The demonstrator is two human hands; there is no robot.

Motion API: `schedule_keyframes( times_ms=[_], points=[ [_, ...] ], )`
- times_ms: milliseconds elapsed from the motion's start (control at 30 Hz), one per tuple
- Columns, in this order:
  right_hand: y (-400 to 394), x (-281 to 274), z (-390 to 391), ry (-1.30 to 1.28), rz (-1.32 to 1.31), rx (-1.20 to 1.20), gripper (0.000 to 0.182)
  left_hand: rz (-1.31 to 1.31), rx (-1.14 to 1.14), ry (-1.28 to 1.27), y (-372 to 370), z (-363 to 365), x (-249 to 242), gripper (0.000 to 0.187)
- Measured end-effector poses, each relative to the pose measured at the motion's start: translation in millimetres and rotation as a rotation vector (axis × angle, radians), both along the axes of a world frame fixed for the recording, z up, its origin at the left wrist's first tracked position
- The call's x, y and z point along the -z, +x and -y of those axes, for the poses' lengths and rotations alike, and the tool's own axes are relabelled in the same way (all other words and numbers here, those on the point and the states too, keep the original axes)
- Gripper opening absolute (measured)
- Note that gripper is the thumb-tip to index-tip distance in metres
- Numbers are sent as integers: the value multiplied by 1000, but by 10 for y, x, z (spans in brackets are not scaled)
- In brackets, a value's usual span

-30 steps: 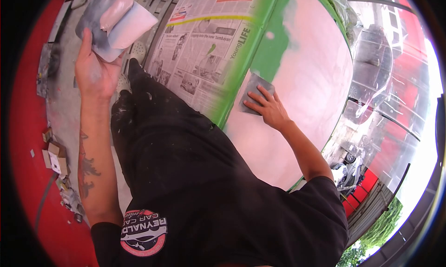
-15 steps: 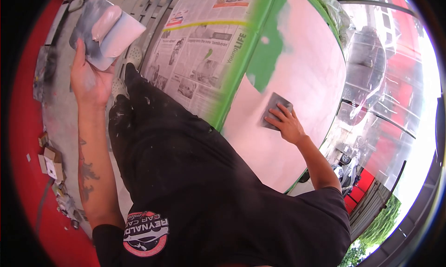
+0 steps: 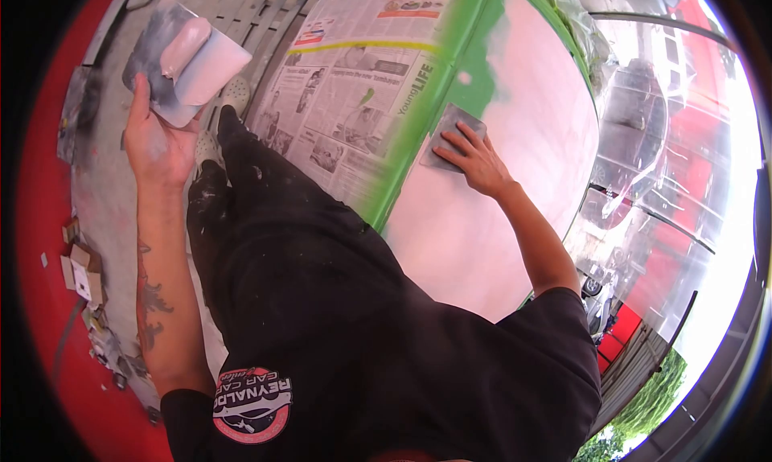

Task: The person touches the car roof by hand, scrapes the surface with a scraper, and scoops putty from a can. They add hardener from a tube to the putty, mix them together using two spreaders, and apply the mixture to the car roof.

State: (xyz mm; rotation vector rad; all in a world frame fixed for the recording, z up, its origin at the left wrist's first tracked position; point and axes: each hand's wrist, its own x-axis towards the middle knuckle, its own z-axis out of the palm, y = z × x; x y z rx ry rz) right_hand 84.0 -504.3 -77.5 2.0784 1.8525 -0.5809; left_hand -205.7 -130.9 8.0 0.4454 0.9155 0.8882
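Note:
My left hand (image 3: pixel 163 150) grips the near edge of a flat mixing board (image 3: pixel 150 56), thumb on its face. On the board lies a thick lump of pale pink body filler (image 3: pixel 185 47), with more smeared beside it. My right hand (image 3: pixel 474 160) presses a thin grey filler spreader (image 3: pixel 435 144) flat against a curved car panel (image 3: pixel 547 100), fingers spread over its back. Pale pink filler coats most of that panel, and bright green paint (image 3: pixel 480 69) shows along its left edge. The spreader lies near the border between the pink and the green.
Newspaper masking (image 3: pixel 338 92) with a yellow tape line covers the area left of the green edge. Clear plastic sheeting (image 3: pixel 591 36) hangs at the panel's far side. An open cardboard box (image 3: pixel 84 273) and clutter lie on the floor at left.
My right hand has slid the spreader up and left across the panel, toward the green edge. My left hand and the board are nearly still.

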Motion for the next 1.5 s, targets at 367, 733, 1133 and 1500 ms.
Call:
schedule_keyframes(
  times_ms=[367,733,1133,1500],
  points=[
    [24,77,-61,15,-13,4,63,18,39,13,1,10,48,44],
    [-81,18,456,-8,-33,111,69,18,84,32,130,-28,44,43],
    [-162,-361,924,-129,0,157,65,24,56,19,18,-55,35,43],
    [-1318,-16,731,35,-109,-28,64,-13,49,-14,-17,-39,72,44]
  ],
)
